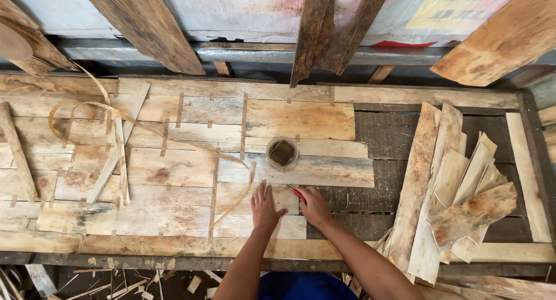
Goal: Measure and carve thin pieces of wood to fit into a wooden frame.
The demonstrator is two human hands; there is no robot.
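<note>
left hand (265,206): I see it flat, fingers spread, pressing thin rough veneer sheet (255,191), near centre of worktop (370,216).
right hand (314,205): clamped on red tool (296,192).
round cup (282,153): just beyond.

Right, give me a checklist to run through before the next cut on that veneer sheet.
1. Left hand flat on the pale patched wood veneer sheet: ok.
2. Right hand gripping the small red-handled tool: ok.
3. Tool's tip visible: cannot tell, hidden by the hands.
4. Left fingers apart from the tool: ok, though close.
5. Round tin of dark paste upright beyond the hands: ok.
6. Loose thin curled tape strip off the sheet: not ok.
</note>
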